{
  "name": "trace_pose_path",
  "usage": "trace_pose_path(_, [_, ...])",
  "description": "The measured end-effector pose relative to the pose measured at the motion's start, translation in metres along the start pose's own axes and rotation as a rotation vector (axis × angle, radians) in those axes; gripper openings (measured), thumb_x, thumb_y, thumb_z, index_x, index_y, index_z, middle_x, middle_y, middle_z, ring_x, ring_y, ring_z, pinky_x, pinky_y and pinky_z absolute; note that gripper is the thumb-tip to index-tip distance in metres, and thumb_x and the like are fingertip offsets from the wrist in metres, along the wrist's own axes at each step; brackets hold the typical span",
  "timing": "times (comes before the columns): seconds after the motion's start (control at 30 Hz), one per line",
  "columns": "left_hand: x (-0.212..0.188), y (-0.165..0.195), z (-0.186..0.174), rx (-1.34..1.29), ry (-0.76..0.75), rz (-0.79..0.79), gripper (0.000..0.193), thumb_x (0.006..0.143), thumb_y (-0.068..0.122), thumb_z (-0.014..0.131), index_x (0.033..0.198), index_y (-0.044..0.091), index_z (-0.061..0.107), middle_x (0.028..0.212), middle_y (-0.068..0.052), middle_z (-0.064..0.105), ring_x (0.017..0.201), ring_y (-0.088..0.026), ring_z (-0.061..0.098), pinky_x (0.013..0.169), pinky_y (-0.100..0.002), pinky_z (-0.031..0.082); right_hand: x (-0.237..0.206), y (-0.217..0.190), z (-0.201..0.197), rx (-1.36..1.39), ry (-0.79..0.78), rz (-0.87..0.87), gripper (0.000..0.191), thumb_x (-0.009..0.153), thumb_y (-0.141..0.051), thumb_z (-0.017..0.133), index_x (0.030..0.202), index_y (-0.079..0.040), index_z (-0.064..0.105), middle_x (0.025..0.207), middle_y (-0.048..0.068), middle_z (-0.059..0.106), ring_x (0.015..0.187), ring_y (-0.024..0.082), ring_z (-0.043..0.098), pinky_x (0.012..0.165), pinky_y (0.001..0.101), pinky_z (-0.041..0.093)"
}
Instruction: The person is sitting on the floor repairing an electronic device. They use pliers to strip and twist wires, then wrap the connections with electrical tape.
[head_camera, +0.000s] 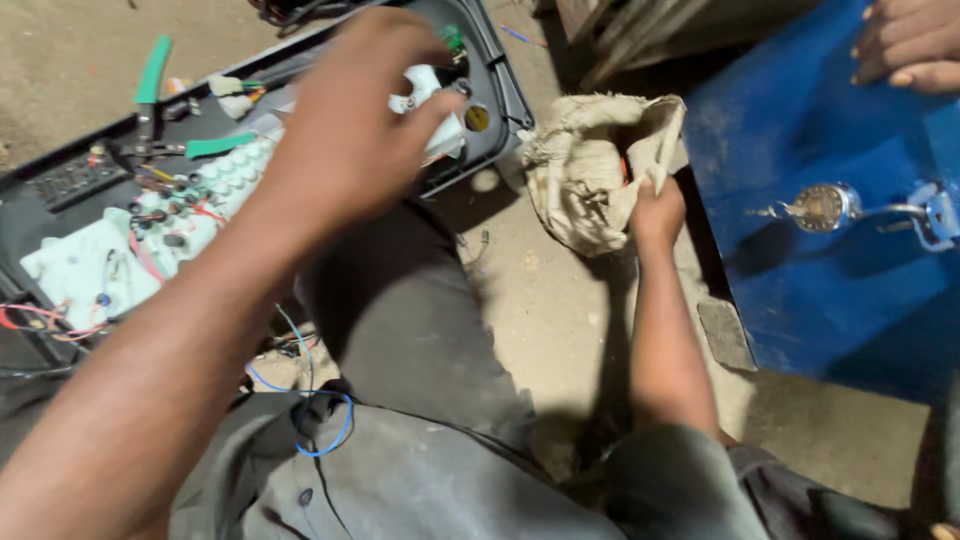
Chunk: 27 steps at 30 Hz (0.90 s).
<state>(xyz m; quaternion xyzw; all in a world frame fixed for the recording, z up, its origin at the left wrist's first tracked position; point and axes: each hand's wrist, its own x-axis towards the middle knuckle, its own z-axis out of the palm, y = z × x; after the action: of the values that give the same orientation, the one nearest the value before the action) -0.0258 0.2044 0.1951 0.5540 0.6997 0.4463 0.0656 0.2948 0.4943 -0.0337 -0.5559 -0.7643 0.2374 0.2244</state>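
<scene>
Head view, looking down past the person's grey-clad knees. The left hand (350, 130) is blurred, its palm side hidden; fingers curl round a small white plastic part (425, 95), thumb and forefinger pinching it above the right end of the black tray (500, 90). What the part is exactly cannot be made out. The right hand (655, 212) grips the edge of a beige cloth bag (590, 165), fingers closed on the fabric; the bag's inside is dark, only a sliver of something red-orange shows at its mouth.

The tray runs off the left edge of the picture and its far rim is cut at the top. It holds a white board with rows of round sockets (215, 195), loose red and blue wires, small components and green-handled pliers (150, 100). A blue wire (335, 430) loops over the lap.

On the right a blue metal box (830, 290) with a brass padlock (820, 207) hanging from its hasp stands just beside the bag, leaving a narrow strip of bare dirt floor (545, 300) between knee and box. Another person's hand (910, 45) rests on the box top, cut off by the corner.
</scene>
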Motion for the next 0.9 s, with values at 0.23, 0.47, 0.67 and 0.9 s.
trace_pose_path(0.23, [0.061, 0.021, 0.197, 0.222, -0.491, -0.206, 0.056, 0.086, 0.023, 0.076, 0.133, 0.005, 0.054, 0.141, -0.028, 0.046, 0.122, -0.051, 0.053, 0.094, -0.057, 0.050, -0.121, 0.022, -0.005, 0.366, 0.055, 0.041, 0.021, 0.106, -0.016, 0.058, 0.113, 0.003, 0.064, 0.099, 0.013, 0.069, 0.089, 0.021, 0.062, 0.084, 0.0359, 0.053])
trace_pose_path(0.47, [0.034, -0.008, 0.224, 0.403, -0.978, -0.504, 0.116, 0.071, 0.033, 0.088, 0.159, 0.013, 0.015, 0.163, -0.027, 0.010, 0.138, -0.061, 0.027, 0.096, -0.076, 0.038, -0.152, 0.002, -0.022, 0.847, -0.148, -0.003, 0.021, 0.110, -0.008, 0.052, 0.126, 0.003, 0.058, 0.115, 0.005, 0.067, 0.104, 0.012, 0.060, 0.096, 0.0279, 0.049])
trace_pose_path(0.67, [0.027, -0.040, 0.251, 0.350, -0.804, -0.422, 0.044, 0.100, 0.019, 0.057, 0.142, 0.009, 0.051, 0.146, -0.022, 0.052, 0.134, -0.049, 0.049, 0.102, -0.063, 0.047, -0.187, 0.007, -0.043, 0.847, -0.355, 0.061, 0.021, 0.108, -0.008, 0.053, 0.126, 0.001, 0.057, 0.110, 0.003, 0.063, 0.099, 0.008, 0.055, 0.092, 0.0245, 0.046])
trace_pose_path(0.9, [0.023, -0.060, 0.273, 0.153, -0.294, -0.410, 0.020, 0.093, 0.006, 0.056, 0.110, 0.001, 0.065, 0.095, -0.023, 0.073, 0.091, -0.042, 0.072, 0.080, -0.053, 0.056, -0.176, -0.006, -0.056, 0.699, -0.145, 0.045, 0.012, 0.109, -0.006, 0.058, 0.118, 0.002, 0.059, 0.105, 0.002, 0.063, 0.096, 0.008, 0.055, 0.089, 0.0243, 0.048])
